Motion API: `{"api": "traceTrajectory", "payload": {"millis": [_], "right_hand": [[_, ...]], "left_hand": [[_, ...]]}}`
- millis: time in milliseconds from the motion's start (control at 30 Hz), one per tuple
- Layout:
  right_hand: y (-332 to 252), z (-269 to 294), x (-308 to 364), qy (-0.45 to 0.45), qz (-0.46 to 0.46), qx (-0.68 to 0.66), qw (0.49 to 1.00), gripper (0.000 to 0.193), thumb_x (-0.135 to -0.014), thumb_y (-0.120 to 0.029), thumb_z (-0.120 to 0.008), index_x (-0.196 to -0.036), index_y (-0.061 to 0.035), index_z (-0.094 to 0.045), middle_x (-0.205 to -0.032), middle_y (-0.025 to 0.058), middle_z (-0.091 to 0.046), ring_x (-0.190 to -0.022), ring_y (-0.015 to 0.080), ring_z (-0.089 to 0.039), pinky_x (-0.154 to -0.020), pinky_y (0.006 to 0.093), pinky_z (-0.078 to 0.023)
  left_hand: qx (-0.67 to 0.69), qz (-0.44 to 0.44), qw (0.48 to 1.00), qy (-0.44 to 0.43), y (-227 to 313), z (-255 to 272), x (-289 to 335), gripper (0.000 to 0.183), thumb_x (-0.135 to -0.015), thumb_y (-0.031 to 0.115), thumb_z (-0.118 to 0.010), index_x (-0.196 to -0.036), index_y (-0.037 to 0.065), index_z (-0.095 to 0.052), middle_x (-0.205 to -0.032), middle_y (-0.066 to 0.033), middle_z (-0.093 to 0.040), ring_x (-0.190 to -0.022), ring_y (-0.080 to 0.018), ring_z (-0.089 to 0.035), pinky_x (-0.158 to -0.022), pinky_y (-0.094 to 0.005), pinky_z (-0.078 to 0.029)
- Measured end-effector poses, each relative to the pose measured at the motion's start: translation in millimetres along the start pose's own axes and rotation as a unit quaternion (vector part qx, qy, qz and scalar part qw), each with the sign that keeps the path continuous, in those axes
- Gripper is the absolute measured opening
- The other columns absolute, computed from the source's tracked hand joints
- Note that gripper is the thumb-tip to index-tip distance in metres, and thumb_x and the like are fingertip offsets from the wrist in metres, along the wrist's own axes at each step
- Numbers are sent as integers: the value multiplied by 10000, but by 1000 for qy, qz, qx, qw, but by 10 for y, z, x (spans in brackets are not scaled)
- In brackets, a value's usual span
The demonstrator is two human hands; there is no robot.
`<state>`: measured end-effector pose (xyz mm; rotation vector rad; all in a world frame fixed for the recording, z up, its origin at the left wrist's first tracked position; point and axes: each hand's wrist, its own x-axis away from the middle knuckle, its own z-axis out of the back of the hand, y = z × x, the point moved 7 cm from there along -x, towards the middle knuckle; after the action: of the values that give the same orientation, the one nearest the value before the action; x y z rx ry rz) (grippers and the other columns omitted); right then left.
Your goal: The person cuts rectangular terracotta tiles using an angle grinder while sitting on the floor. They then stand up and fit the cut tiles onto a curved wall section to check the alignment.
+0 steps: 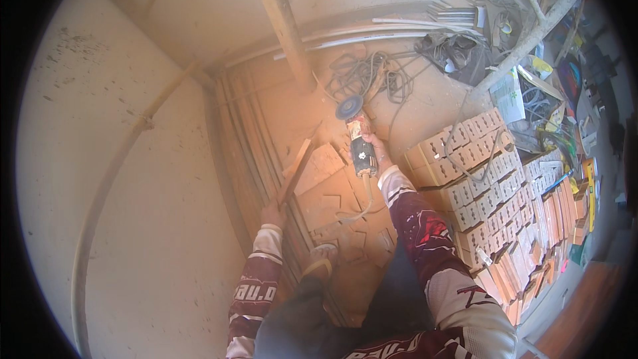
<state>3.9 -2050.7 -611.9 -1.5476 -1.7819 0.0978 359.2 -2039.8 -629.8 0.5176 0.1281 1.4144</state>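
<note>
My right hand [377, 150] is wrapped round the body of an angle grinder [363, 153], red near its head and dark at the grip. Its round disc [349, 107] points away from me, apart from any tile. A cord [365, 199] trails from its rear end toward the floor. Lower on the left, my left hand [272, 215] grips the near end of a narrow reddish-brown tile piece [294, 174], seen nearly edge-on and tilted. Beyond and beside that piece lies a flat pale-orange tile [320, 169] on the dusty floor.
Stacked hollow clay blocks [478, 179] stand at my right. Long boards [242, 133] run along the left wall. A wooden post [282, 23] rises ahead, near tangled cables [362, 76]. Broken tile pieces [352, 242] lie by my foot [321, 259]. Clutter fills the far right.
</note>
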Motion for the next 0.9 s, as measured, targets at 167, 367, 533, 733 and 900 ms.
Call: {"api": "traceTrajectory", "payload": {"millis": [167, 367, 533, 733, 900], "right_hand": [[279, 95, -196, 18, -20, -19, 999, 424, -800, -342, -599, -1049, 0, -566, -788, 124, -644, -637, 240, -642, -590, 375, -560], [361, 392, -240, 19, -21, -5, 1000, 418, -785, -363, -578, -987, 2, -606, -773, 112, -652, -606, 224, -636, -546, 354, -537], [448, 313, -167, 9, -48, 0, 999, 425, -804, -401, -624, -970, -10, -605, -760, 110, -647, -621, 225, -642, -561, 349, -543], [441, 324, -4, 85, -38, 214, 972, 445, -784, -387, -739, -1072, -91, -574, -845, 34, -614, -721, 150, -623, -602, 337, -525], [212, 542, -37, 166, 25, 435, 885, 712, -682, -264, -790, -1258, -43, -435, -1064, 129, -609, -969, 253, -622, -819, 387, -509]], "left_hand": [[-3, 7, 1000, -2, 13, 29, 32, 338, -877, 247, -622, -1100, -4, -588, -939, -291, -642, -891, -473, -613, -769, -530, -493], [-9, 22, 999, -36, 116, -27, 7, 330, -883, 268, -620, -1033, -22, -577, -876, -285, -647, -850, -467, -625, -741, -523, -494], [-24, 10, 1000, -17, -19, 1, 14, 309, -890, 278, -612, -1001, -7, -571, -821, -284, -644, -810, -471, -627, -713, -525, -491], [-23, -6, 1000, -1, -38, -23, 20, 280, -885, 280, -618, -972, 19, -568, -814, -273, -645, -803, -472, -625, -710, -526, -489], [-29, -5, 1000, 12, 51, 5, -1, 272, -877, 284, -625, -942, 24, -573, -810, -262, -649, -796, -476, -624, -714, -527, -487]]}}
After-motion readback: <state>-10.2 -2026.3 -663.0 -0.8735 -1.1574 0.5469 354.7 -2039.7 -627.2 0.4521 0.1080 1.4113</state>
